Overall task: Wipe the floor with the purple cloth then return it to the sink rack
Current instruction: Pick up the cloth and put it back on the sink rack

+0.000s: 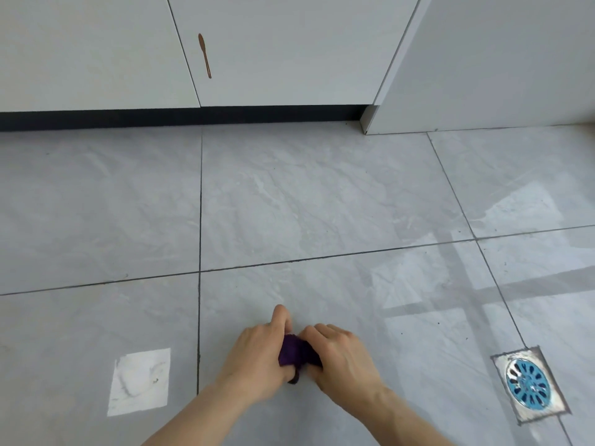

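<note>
The purple cloth [296, 352] is bunched into a small wad low on the grey tiled floor [322, 204]. Both hands grip it. My left hand [257, 352] holds its left side, fingers curled over the top. My right hand [341, 352] closes on its right side. Most of the cloth is hidden between the two hands. The sink rack is not in view.
White cabinet doors [273, 49] with a brown handle [204, 54] and a dark kickboard stand at the back. A white panel [499, 66] rises at the back right. A blue floor drain [528, 383] lies at the right, and a bright light patch [140, 379] at the left.
</note>
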Demonstrator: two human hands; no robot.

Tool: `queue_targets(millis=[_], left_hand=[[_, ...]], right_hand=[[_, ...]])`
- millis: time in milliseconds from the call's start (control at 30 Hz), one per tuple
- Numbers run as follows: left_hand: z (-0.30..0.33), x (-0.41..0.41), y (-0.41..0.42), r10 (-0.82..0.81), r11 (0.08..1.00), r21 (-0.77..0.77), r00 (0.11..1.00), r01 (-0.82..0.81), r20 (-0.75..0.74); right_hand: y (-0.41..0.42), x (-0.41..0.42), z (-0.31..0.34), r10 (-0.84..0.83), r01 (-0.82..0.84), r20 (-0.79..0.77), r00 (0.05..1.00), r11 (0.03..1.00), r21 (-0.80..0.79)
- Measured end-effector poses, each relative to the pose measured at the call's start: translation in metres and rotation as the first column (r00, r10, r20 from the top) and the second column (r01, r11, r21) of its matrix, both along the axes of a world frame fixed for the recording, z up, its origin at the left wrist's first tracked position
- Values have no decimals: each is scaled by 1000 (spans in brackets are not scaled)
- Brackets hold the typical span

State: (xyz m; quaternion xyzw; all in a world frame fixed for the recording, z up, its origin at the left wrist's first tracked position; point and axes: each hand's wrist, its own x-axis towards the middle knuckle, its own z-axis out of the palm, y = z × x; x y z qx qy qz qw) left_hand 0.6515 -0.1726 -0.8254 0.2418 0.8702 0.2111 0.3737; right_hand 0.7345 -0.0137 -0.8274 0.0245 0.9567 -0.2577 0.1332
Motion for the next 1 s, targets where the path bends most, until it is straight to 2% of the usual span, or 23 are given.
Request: queue_targets(millis=[100,167,367,567,767,1000], left_hand=[[12,-2,-11,-27,999,-32,985,33,173],[24,-6,-18,-17,999,-34,978,24,208],[82,-41,-28,54,998,38,998,-55,43],[166,-73,-21,6,999,39,988,0,-154],[295,-83,-11,-8,1000,25,973,14,-231],[511,-82,-3,-34,999,22,965,41,-261]], right_hand=[[5,5,15,85,-84,89,992,996,-15],[7,3,27,105,-103,117,988,994,-23],[11,-32,75,45,-45,37,998,999,-8],[15,-67,150,21,-16,-81,996,998,58],[18,-79,272,11,9,-150,989,991,130],[22,-76,483,0,30,-177,984,986,166]])
